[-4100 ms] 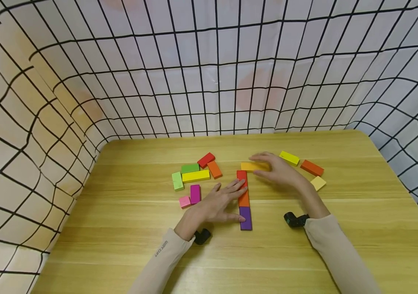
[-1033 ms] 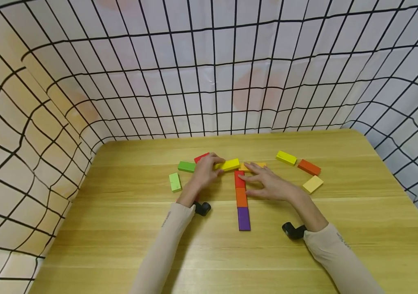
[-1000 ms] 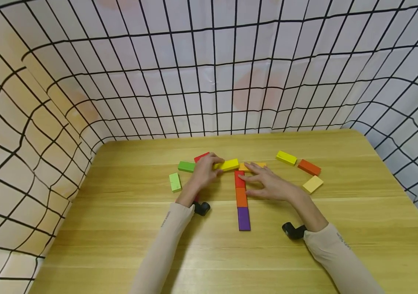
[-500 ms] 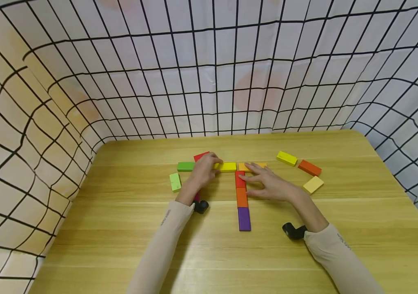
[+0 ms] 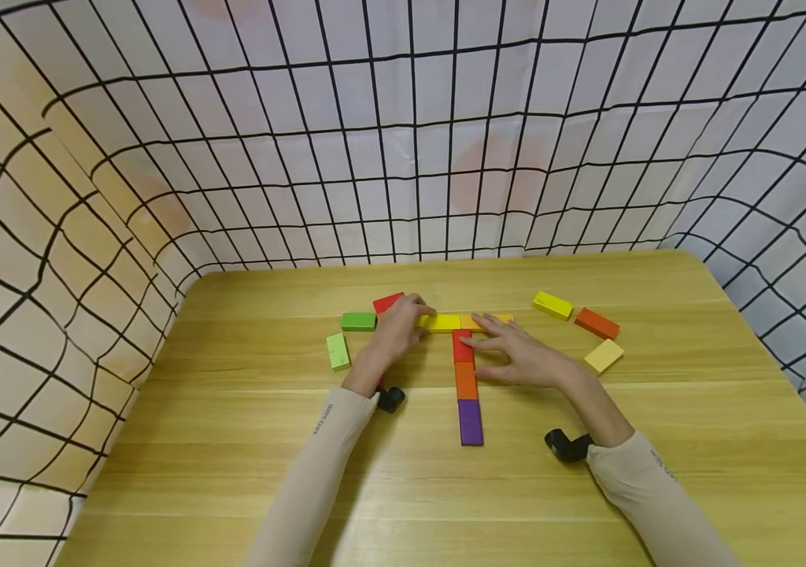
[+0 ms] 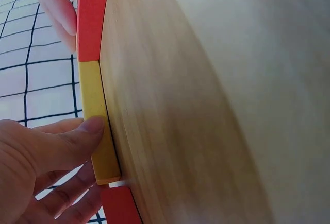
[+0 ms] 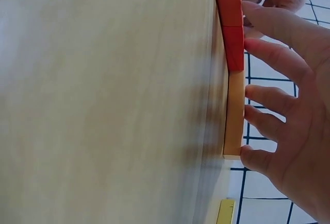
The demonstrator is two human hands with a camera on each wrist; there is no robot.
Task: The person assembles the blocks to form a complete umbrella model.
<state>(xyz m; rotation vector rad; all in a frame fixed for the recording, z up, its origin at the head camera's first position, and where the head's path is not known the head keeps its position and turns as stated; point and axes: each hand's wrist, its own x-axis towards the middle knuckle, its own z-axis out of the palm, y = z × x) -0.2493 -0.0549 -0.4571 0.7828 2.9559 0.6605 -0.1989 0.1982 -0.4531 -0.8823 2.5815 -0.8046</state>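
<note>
My left hand (image 5: pixel 396 327) pinches a long yellow block (image 5: pixel 443 323), its thumb on the near side in the left wrist view. That block lies end to end with a light orange block (image 7: pixel 235 113), forming a bar across the table. My right hand (image 5: pixel 519 354) spreads its fingers over the light orange block and a red block (image 5: pixel 461 352), fingertips resting on them. Below the bar's joint, the red block, an orange block (image 5: pixel 466 382) and a purple block (image 5: pixel 470 423) run in a straight column toward me.
To the left lie a green block (image 5: pixel 358 321), a light green block (image 5: pixel 338 351) and another red block (image 5: pixel 387 302), partly behind my left hand. At the right are a short yellow block (image 5: pixel 552 305), an orange-red block (image 5: pixel 597 323) and a pale yellow block (image 5: pixel 604 356). Grid-patterned cloth (image 5: pixel 410 157) surrounds the table.
My left hand has left the column and brought the long yellow block from the left group, straightened it and slid it right against the light orange block. My right hand has shifted onto the joint.
</note>
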